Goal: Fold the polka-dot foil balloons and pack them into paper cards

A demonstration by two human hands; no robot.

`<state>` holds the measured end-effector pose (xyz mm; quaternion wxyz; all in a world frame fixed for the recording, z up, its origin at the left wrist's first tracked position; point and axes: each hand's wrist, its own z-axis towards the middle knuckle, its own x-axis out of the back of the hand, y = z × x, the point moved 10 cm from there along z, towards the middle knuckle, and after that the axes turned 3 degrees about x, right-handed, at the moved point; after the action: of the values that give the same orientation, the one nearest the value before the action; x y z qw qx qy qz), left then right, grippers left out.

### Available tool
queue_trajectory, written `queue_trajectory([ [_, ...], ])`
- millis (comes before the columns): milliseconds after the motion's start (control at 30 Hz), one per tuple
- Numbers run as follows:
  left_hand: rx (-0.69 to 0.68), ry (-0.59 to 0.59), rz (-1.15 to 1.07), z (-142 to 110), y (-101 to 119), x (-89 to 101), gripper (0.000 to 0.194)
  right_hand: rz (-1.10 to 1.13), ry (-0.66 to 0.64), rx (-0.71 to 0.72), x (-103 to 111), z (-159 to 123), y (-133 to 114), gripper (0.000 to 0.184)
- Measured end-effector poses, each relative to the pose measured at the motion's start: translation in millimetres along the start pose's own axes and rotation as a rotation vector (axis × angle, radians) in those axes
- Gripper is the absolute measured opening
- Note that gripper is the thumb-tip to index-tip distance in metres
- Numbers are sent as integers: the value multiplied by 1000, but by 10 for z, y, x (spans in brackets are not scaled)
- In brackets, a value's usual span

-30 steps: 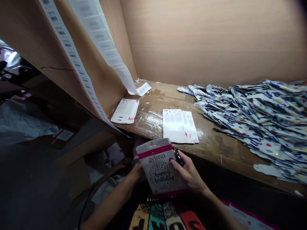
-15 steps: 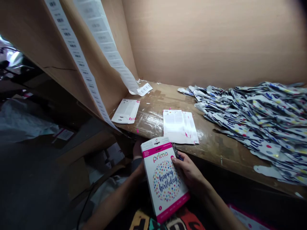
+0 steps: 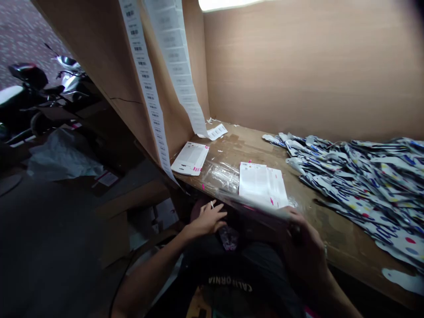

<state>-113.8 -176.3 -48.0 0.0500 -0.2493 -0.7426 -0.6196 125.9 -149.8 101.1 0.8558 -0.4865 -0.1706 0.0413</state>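
My right hand grips a stack of flat white-and-pink balloon packets, tilted nearly edge-on and blurred by motion. A small dark thing by that hand is too blurred to name. My left hand is open below the table edge, fingers spread, apart from the packets, with a small white band on one finger. More white packets lie overlapping, printed backs up, on the table just beyond the held stack. Another small pile of packets rests at the left table edge.
Folded foil balloons heap over the right of the brown table. Strips of barcode labels hang down the left cardboard side. On the floor at left are a plastic bag and cardboard boxes; a motorcycle stands behind.
The packets have swung from face-up to nearly edge-on, up and right in my right hand. My left hand has let go of them and spread its fingers. The view has turned left.
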Motion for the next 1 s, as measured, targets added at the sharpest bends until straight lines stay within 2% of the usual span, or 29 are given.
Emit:
queue_trajectory([
  [33, 26, -51, -137, -10, 31, 10, 47, -107, -85, 191, -45, 62, -188, 24],
  [100, 79, -195, -420, -43, 138, -46, 55, -261, -374, 461, -320, 77, -414, 31],
  [167, 104, -311, -599, -54, 279, -90, 60, -368, -663, 600, -600, 11, -458, 39],
  [200, 108, -323, -662, -23, 330, -53, 61, -408, -749, 644, -681, -15, -447, 42],
  [233, 112, -302, -716, 37, 353, 39, 63, -437, -781, 686, -714, -23, -432, 45],
  [267, 110, -237, -739, 126, 342, 207, 67, -465, -768, 703, -705, -4, -391, 47],
  [300, 104, -129, -720, 230, 298, 461, 71, -492, -703, 702, -649, 43, -331, 49],
  [333, 105, 9, -664, 325, 227, 786, 74, -512, -589, 688, -544, 109, -262, 50],
  [400, 143, 339, -484, 423, 54, 1584, 73, -537, -299, 616, -239, 234, -73, 45],
  [467, 299, 636, -191, 369, -113, 2351, 61, -572, -53, 467, 59, 304, 204, 33],
  [500, 342, 696, -123, 363, -147, 2620, 57, -595, 32, 375, 174, 320, 360, 27],
  [567, 394, 746, -26, 397, -176, 2981, 48, -638, 116, 155, 329, 339, 710, 22],
  [633, 432, 785, 87, 464, -182, 3147, 42, -652, 120, -83, 424, 341, 1096, 22],
  [700, 413, 834, 212, 581, -132, 3111, 47, -651, 87, -306, 501, 322, 1478, 22],
  [733, 377, 857, 302, 662, -72, 3009, 49, -654, 73, -391, 543, 313, 1637, 21],
  [767, 331, 849, 390, 775, -9, 2830, 49, -659, 72, -453, 594, 312, 1764, 20],
  [800, 298, 798, 454, 917, 26, 2579, 48, -666, 83, -493, 649, 321, 1858, 20],
  [833, 285, 695, 465, 1085, 12, 2264, 45, -668, 98, -517, 700, 340, 1926, 19],
  [867, 283, 522, 387, 1275, -46, 1873, 46, -661, 119, -530, 744, 365, 1971, 19],
  [900, 311, 397, 272, 1413, -113, 1513, 47, -645, 142, -535, 775, 392, 1996, 18],
  [933, 304, 320, 209, 1525, -115, 1209, 50, -624, 163, -537, 789, 417, 2005, 17],
  [1000, 265, 314, 202, 1679, -41, 845, 52, -583, 182, -530, 746, 451, 1988, 16],
])
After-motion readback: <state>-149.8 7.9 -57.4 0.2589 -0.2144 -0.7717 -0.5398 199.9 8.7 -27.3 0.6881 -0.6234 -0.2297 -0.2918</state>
